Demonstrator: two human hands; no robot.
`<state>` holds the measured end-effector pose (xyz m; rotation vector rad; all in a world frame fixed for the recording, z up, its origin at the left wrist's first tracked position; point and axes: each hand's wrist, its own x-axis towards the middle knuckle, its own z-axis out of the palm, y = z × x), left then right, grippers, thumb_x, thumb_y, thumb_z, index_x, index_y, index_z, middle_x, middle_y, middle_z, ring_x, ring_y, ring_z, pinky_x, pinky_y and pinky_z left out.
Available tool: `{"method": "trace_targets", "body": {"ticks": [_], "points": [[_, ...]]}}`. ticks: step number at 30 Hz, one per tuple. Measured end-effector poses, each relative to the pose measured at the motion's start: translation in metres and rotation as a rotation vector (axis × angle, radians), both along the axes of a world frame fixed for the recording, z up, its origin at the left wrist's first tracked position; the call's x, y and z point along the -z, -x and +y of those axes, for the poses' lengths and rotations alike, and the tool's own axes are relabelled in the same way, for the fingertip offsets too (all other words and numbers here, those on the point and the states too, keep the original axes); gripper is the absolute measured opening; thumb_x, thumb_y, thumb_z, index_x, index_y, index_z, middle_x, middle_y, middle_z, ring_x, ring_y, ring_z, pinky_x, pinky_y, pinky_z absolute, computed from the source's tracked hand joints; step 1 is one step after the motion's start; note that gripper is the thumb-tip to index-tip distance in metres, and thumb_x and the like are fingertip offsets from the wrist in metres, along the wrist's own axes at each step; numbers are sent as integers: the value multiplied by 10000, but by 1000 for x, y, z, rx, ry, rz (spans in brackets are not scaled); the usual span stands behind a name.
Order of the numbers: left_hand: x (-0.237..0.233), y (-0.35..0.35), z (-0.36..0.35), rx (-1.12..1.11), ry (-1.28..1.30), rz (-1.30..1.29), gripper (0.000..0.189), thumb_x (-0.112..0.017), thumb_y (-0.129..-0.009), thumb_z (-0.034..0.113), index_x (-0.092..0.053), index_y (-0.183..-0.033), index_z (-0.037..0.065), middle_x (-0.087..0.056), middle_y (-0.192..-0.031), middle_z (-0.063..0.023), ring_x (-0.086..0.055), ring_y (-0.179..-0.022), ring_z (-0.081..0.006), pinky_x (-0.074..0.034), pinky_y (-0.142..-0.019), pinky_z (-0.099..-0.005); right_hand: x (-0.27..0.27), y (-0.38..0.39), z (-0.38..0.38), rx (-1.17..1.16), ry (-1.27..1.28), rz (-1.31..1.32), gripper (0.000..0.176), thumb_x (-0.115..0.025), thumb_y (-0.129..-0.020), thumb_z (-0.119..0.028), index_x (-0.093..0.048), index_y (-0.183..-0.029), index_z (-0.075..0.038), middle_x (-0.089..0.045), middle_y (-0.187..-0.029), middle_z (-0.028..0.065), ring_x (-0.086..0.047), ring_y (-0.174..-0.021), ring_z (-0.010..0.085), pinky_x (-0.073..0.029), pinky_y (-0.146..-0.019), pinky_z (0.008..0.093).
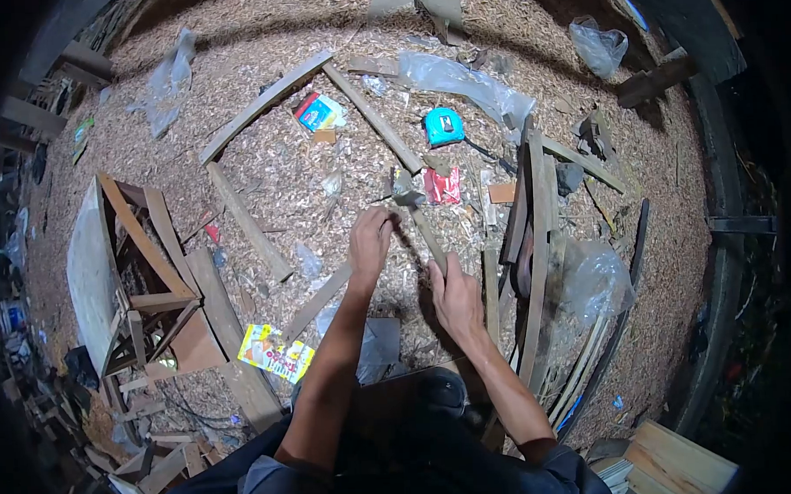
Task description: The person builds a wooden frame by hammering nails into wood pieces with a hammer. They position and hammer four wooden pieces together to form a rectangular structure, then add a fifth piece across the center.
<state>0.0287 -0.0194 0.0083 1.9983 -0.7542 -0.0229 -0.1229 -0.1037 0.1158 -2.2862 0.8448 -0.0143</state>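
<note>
My right hand (457, 301) is wrapped round the wooden handle of a hammer (427, 235). The dark hammer head (408, 197) points away from me, over the wood shavings. Just left of it, my left hand (371, 241) has its fingers pinched together; whatever is between them is too small to make out. Beyond my hands lie wooden strips forming an open-sided frame: a left-slanting strip (264, 108), a right strip (373, 117) ending near the hammer head, and a lower left strip (248, 222). A turquoise tape measure (444, 126) rests right of the frame.
A wooden stool-like frame (158, 299) lies on its side at the left. Several long wooden pieces (535, 259) are heaped at my right. Plastic sheeting (468, 83), a yellow wrapper (275, 352) and a red wrapper (443, 185) litter the shavings-covered ground (315, 193).
</note>
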Motion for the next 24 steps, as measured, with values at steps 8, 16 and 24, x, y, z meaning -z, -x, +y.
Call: {"method": "trace_targets", "body": {"ticks": [8, 16, 24], "points": [[2, 0, 0, 18, -21, 17, 82, -638, -806, -3, -637, -888, -9, -623, -909, -154, -596, -869, -349, -475, -770, -409, -9, -3, -4, 38, 40, -31, 252, -495, -991, -264, -482, -978, -13, -572, -603, 264, -579, -562, 480, -421, -494, 546], [2, -2, 1, 32, -43, 30, 101, -634, -792, -7, -613, -890, -17, -616, -931, -164, -593, -888, -361, -472, -797, -418, -1, 1, -7, -3, 6, 23, 250, -511, -978, -251, -501, -1030, -7, -575, -612, 270, -583, -582, 485, -437, -525, 551], [3, -4, 1, 49, 3, 57, 186, -621, -763, -28, -634, -946, 6, -616, -949, -168, -590, -919, -362, -470, -815, -424, -4, -2, -1, -50, 30, 117, 235, -530, -974, -231, -498, -993, 1, -567, -612, 274, -588, -589, 472, -427, -516, 541]]}}
